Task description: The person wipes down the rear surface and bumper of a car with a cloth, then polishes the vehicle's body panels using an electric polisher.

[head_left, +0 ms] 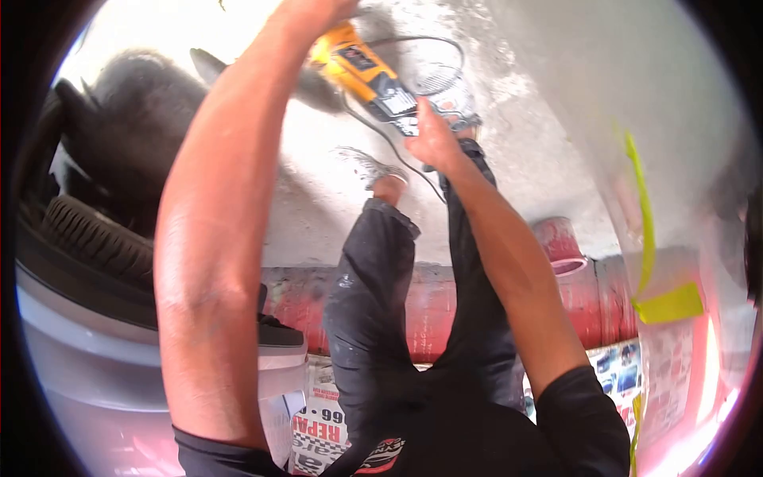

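Observation:
A yellow and black corded power tool (362, 71), shaped like a polisher or grinder, is held out over the concrete floor. My left hand (338, 6) is at its front end, partly cut off by the top edge of the head view; it appears closed on the tool, though its fingers are mostly hidden. Around the dark rear end, my right hand (435, 139) is closed, thumb along the body. A black cord (389, 139) passes below the tool, and a loop of cord curves beside it. The tool's working face cannot be made out.
At left stand a silver vehicle panel (95, 350) and a tyre (99, 234). A red bucket (560, 245) sits by a red painted strip (429, 318). To the right hangs translucent sheeting (580, 103) with yellow tape (671, 304). My sandalled feet are on the floor below the tool.

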`<state>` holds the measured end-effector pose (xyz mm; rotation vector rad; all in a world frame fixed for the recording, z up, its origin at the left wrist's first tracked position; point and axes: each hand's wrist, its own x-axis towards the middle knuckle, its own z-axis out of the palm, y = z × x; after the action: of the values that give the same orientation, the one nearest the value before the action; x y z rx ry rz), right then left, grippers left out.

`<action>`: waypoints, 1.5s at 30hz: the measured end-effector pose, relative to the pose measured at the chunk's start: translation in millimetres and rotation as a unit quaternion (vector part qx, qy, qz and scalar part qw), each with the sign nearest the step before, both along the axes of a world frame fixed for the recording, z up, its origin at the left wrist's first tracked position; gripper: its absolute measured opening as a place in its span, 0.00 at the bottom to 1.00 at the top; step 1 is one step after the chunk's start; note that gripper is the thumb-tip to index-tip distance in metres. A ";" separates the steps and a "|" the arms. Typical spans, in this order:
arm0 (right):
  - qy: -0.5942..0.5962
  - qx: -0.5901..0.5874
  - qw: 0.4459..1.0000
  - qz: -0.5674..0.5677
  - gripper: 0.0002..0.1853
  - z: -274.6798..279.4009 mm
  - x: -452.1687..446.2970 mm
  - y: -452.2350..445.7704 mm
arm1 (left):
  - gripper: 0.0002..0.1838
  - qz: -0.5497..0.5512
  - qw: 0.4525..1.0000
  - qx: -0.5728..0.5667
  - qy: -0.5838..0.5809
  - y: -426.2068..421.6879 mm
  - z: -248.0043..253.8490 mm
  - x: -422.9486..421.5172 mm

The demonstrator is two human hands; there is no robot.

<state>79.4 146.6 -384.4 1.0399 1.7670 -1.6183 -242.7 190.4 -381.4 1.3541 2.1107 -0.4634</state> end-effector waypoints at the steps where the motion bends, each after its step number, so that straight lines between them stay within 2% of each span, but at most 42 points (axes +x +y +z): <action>1: -0.005 -0.006 1.000 -0.007 0.35 -5.2 5.1 1.8 | 0.13 0.055 0.998 0.007 -0.017 4.8 -1.0 7.9; 2: -0.034 -0.036 0.999 0.020 0.37 -0.8 10.3 14.7 | 0.13 0.115 0.992 0.014 -0.042 16.1 0.0 16.5; 3: -0.036 -0.003 0.999 0.027 0.37 -6.1 17.3 13.0 | 0.13 0.060 0.997 0.048 -0.004 19.1 -18.0 27.7; 4: 0.114 0.068 0.991 -0.003 0.42 -38.3 53.8 -2.3 | 0.15 0.120 0.991 0.063 -0.021 19.5 -34.1 45.9; 5: 0.147 0.055 0.987 -0.025 0.44 -67.3 86.1 -12.7 | 0.16 0.179 0.980 0.081 -0.036 28.0 -27.6 65.2; 6: 0.174 0.113 0.978 0.032 0.40 -85.4 98.7 -16.3 | 0.18 0.185 0.974 0.125 0.030 27.3 -63.5 86.1; 7: 0.082 -0.054 0.995 -0.011 0.36 -105.0 117.5 -20.5 | 0.22 0.194 0.962 0.167 0.096 25.9 -103.7 107.3; 8: 0.056 -0.093 0.994 -0.009 0.34 -86.8 110.1 -13.0 | 0.19 0.045 0.986 0.101 0.122 12.6 -41.7 114.8; 9: 0.091 -0.088 0.992 0.010 0.34 -105.7 108.1 -13.3 | 0.18 0.048 0.970 0.149 0.183 -0.9 -20.8 126.9; 10: 0.083 -0.147 0.985 -0.023 0.29 -84.0 94.9 -11.8 | 0.23 0.076 0.977 0.188 0.060 -20.5 10.9 133.4; 11: 0.110 -0.149 0.979 -0.085 0.28 -61.8 75.2 -16.0 | 0.22 0.095 0.956 0.273 0.044 -44.2 53.9 145.9; 12: 0.116 -0.144 0.981 -0.063 0.27 -74.4 90.3 -23.2 | 0.21 0.105 0.928 0.356 0.026 -68.2 97.2 157.5; 13: 0.123 -0.138 0.982 -0.041 0.26 -89.7 108.0 -31.2 | 0.20 0.181 0.921 0.328 -0.108 -98.0 116.8 182.0; 14: 0.090 -0.185 0.977 -0.050 0.25 -83.7 110.0 -25.3 | 0.20 0.267 0.891 0.292 -0.222 -128.0 136.3 206.5; 15: 0.056 -0.229 0.970 -0.057 0.23 -80.9 112.7 -22.4 | 0.19 0.276 0.887 0.276 -0.246 -166.0 151.5 234.7; 16: 0.016 -0.226 0.973 -0.035 0.22 -103.0 66.5 45.1 | 0.20 0.320 0.889 0.258 -0.200 -121.8 160.5 217.5; 18: -0.061 -0.165 0.984 0.003 0.21 -107.1 55.9 48.5 | 0.27 0.367 0.883 0.109 -0.272 -183.8 208.2 244.3; 20: -0.050 -0.131 0.989 -0.038 0.23 -114.2 60.2 51.6 | 0.30 0.378 0.888 0.031 -0.259 -226.7 257.4 263.2; 21: -0.044 -0.115 0.991 -0.059 0.24 -117.1 63.1 50.3 | 0.31 0.399 0.881 -0.047 -0.250 -244.3 282.4 274.8; 23: 0.028 0.016 0.999 0.025 0.28 -131.3 69.9 60.0 | 0.39 0.434 0.858 -0.158 -0.226 -265.7 329.2 290.5; 24: 0.064 0.086 0.993 0.055 0.30 -156.9 85.8 63.9 | 0.43 0.435 0.857 -0.182 -0.208 -284.2 343.7 307.4; 25: 0.095 0.156 0.979 0.087 0.31 -172.9 94.7 68.0 | 0.44 0.419 0.833 -0.282 -0.225 -270.4 358.9 297.8; 26: 0.009 0.137 0.989 0.060 0.34 -178.2 96.7 72.0 | 0.43 0.419 0.837 -0.280 -0.215 -275.7 365.8 306.8; 30: 0.065 0.241 0.962 0.107 0.36 -190.8 108.5 89.9 | 0.40 0.368 0.863 -0.292 -0.186 -279.9 364.5 321.9; 33: 0.065 0.295 0.939 0.162 0.36 -214.6 120.3 103.1 | 0.38 0.357 0.873 -0.284 -0.170 -282.7 358.1 326.2; 36: -0.009 0.269 0.947 0.175 0.34 -216.2 115.1 109.0 | 0.37 0.352 0.880 -0.274 -0.160 -282.2 358.4 329.0; 39: -0.043 0.212 0.969 0.115 0.32 -146.4 79.4 106.1 | 0.36 0.349 0.880 -0.277 -0.164 -281.6 354.7 334.4; 40: 0.026 0.271 0.960 0.070 0.31 -138.9 91.7 96.1 | 0.36 0.349 0.881 -0.272 -0.168 -282.1 354.1 336.2; 43: 0.033 0.250 0.966 0.056 0.31 -106.5 137.5 78.0 | 0.36 0.341 0.888 -0.245 -0.185 -285.3 354.8 339.1; 45: -0.015 0.233 0.970 0.065 0.32 -71.8 187.0 61.4 | 0.36 0.315 0.897 -0.252 -0.181 -273.7 358.4 329.4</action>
<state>266.4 208.0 -456.2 1.1116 2.2040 -1.1264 86.7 -83.3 -23.1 0.3821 1.8029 -0.3994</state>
